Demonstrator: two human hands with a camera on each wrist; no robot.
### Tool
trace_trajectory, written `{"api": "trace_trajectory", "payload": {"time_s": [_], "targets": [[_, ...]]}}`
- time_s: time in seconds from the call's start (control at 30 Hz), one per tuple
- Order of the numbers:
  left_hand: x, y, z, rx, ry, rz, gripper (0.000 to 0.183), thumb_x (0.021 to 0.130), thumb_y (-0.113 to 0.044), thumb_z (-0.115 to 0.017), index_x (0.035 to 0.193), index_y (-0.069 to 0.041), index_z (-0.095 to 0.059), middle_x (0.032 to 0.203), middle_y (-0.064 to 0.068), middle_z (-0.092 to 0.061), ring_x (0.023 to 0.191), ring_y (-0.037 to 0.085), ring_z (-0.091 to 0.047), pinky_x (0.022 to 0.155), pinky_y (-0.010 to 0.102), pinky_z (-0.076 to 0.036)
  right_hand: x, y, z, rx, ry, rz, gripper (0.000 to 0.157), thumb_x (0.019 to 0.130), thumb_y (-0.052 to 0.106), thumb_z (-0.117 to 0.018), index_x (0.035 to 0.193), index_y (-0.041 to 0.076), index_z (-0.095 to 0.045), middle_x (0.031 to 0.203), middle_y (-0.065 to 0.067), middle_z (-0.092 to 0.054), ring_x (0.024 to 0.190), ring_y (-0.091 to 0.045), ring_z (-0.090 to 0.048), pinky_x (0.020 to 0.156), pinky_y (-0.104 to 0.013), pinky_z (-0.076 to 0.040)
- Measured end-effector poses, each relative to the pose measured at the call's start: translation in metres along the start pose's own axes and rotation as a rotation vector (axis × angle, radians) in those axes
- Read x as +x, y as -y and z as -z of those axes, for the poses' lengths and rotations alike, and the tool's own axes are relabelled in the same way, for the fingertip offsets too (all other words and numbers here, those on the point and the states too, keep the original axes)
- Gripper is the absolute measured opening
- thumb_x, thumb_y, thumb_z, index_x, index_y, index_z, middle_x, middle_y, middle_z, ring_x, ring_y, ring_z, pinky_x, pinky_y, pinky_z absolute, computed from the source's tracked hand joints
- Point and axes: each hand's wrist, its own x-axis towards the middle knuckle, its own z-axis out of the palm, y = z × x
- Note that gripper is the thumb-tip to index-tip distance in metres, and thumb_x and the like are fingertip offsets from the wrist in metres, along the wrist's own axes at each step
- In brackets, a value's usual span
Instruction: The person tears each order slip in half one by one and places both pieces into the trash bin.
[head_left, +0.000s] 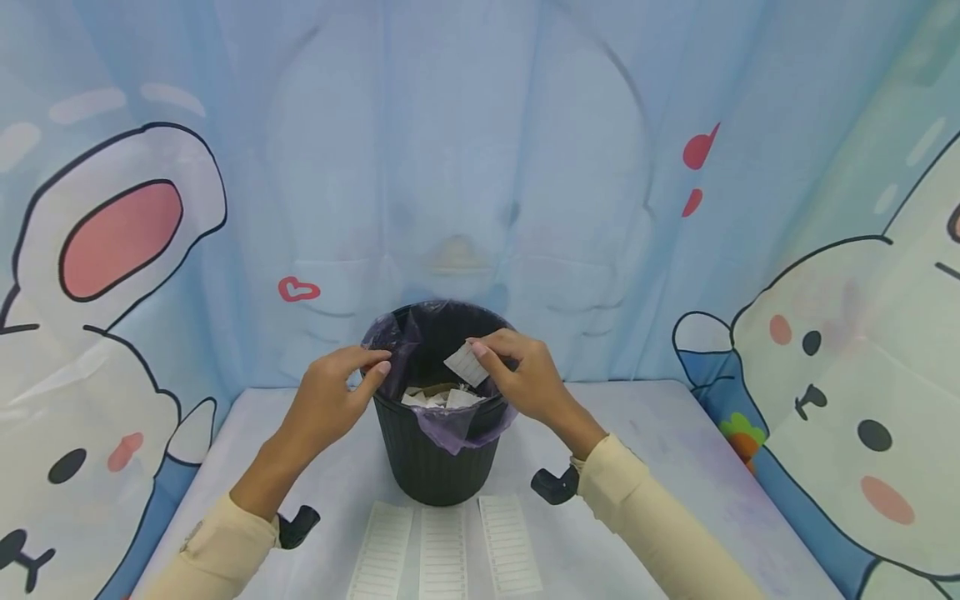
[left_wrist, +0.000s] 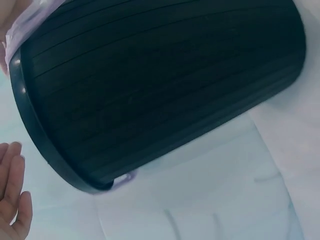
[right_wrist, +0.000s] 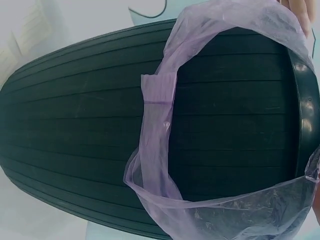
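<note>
In the head view my right hand (head_left: 525, 375) pinches a small white piece of paper (head_left: 467, 364) with faint print, tilted over the mouth of a black ribbed waste bin (head_left: 438, 458). A thin purple bin liner (head_left: 453, 429) is folded over the rim. Several white paper scraps (head_left: 442, 397) lie inside it. My left hand (head_left: 330, 396) is raised at the bin's left rim, thumb and forefinger apart. The left wrist view has this left hand (left_wrist: 12, 190) with loose fingers beside the rim. Only a sliver of the right hand (right_wrist: 317, 205) shows in the right wrist view.
Three printed paper strips, the left (head_left: 382, 550), the middle (head_left: 443, 554) and the right (head_left: 510, 546), lie on the white tabletop (head_left: 622, 483) in front of the bin. A blue curtain (head_left: 465, 167) with cartoon animals hangs behind and at both sides.
</note>
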Motion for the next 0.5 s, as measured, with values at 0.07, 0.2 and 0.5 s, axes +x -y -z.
{"api": "trace_trajectory", "payload": {"time_s": [0.07,0.2,0.5], "targets": [[-0.007,0.002,0.004,0.012,-0.002,-0.015,0.023,0.095,-0.015,-0.07,0.115,-0.004,-0.075,0.098,0.006,-0.075,0.09,0.02,-0.068,0.077,0.042,-0.056,0.0,0.001,0.0,-0.017,-0.003,0.023,0.022,0.1,0.012,-0.062,0.114,0.003,-0.075,0.105,-0.008,-0.075,0.099,-0.021,-0.07,0.085,-0.038,-0.058],[-0.023,0.007,0.007,0.047,-0.001,-0.054,0.017,0.093,-0.012,-0.072,0.108,-0.006,-0.077,0.094,0.002,-0.076,0.086,0.018,-0.068,0.075,0.041,-0.057,-0.001,0.001,0.0,-0.039,-0.003,0.029,0.02,0.097,0.012,-0.067,0.112,0.004,-0.077,0.105,-0.008,-0.075,0.1,-0.022,-0.07,0.083,-0.037,-0.059],[-0.058,0.01,0.011,0.121,0.086,0.023,0.016,0.093,-0.015,-0.073,0.107,-0.009,-0.077,0.094,-0.002,-0.076,0.085,0.012,-0.068,0.076,0.037,-0.057,-0.003,0.004,0.0,-0.042,0.015,-0.011,0.022,0.096,0.018,-0.069,0.115,0.009,-0.075,0.106,-0.004,-0.074,0.092,-0.017,-0.07,0.083,-0.038,-0.059]]}}
